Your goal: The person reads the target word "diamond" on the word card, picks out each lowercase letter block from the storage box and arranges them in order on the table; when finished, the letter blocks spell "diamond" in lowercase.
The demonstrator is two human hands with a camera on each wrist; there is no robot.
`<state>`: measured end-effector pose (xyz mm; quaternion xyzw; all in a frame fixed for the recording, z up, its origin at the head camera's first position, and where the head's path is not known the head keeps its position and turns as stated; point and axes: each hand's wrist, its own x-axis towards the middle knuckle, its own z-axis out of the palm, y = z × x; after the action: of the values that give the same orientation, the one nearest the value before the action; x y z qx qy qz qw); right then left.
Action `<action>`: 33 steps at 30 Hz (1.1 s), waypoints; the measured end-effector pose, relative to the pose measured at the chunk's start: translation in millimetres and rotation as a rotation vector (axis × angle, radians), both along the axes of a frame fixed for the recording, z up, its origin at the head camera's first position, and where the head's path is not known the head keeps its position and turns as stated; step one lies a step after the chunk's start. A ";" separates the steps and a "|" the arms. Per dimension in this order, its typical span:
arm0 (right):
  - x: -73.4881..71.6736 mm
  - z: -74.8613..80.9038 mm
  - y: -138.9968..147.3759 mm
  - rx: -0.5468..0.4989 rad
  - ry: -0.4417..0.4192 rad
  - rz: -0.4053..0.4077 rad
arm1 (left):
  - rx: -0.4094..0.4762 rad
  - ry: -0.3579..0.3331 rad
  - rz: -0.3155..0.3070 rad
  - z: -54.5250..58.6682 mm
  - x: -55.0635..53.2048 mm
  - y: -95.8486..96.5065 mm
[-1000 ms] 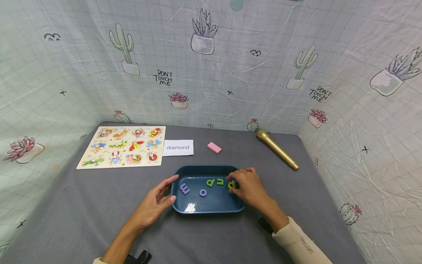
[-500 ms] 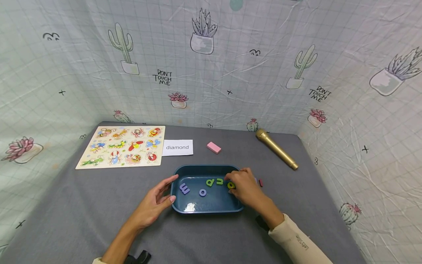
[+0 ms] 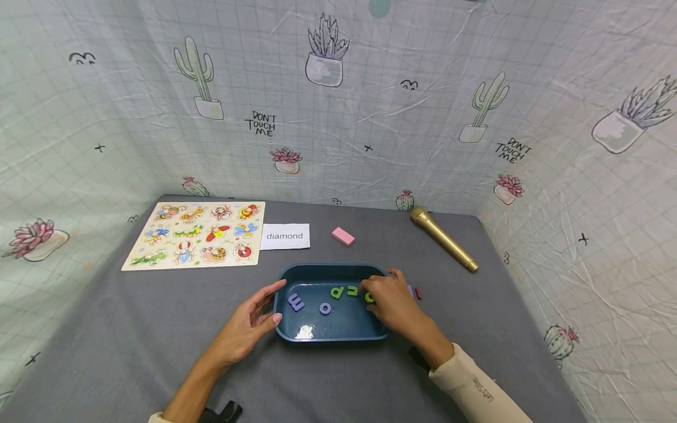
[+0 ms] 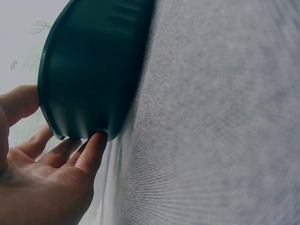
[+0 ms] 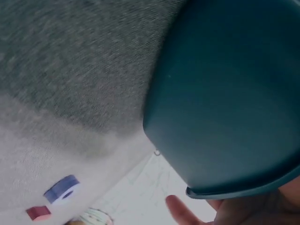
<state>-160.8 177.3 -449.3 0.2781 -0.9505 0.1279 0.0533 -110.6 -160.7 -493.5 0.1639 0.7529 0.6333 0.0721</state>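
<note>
My left hand grips the left end of a dark blue tray, thumb and index fingertip at its rim. In the left wrist view its other fingers lie against the tray's outer wall. Reaching over the right end, my right hand pinches a yellow letter, partly covered by the fingers. Inside the tray lie a purple m-shaped letter, a purple o, a green letter with a round bowl and a green n- or u-shaped letter.
Right of the tray lie a purple piece and a red piece. Behind stand out an insect picture board, a card reading "diamond", a pink block and a gold microphone. A printed cloth hangs behind the table.
My right hand has shifted slightly left with the yellow letter, uncovering the purple and red pieces beyond the tray. The left hand has kept its place on the tray.
</note>
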 end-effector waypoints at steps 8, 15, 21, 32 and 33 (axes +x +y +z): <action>-1.9 0.8 -3.2 -0.109 -0.107 -0.015 | -0.002 -0.001 0.001 -0.4 -0.1 0.1; -2.4 -3.5 -2.0 -0.051 -0.070 -0.004 | 0.058 0.004 -0.025 0.1 0.0 0.1; -3.9 -6.2 -4.0 -0.023 -0.081 -0.010 | 0.058 0.015 -0.020 -1.1 -0.1 -0.3; -6.8 -7.2 -4.0 -0.018 -0.084 -0.022 | 0.047 0.027 -0.021 -2.7 -0.4 -0.1; -6.9 -7.2 -3.7 -0.015 -0.082 -0.021 | 0.047 0.025 -0.021 -2.8 -0.5 -0.1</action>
<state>-167.7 173.6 -456.5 0.2620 -0.9538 0.1458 0.0179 -111.1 -160.8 -496.3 0.1814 0.7370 0.6478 0.0653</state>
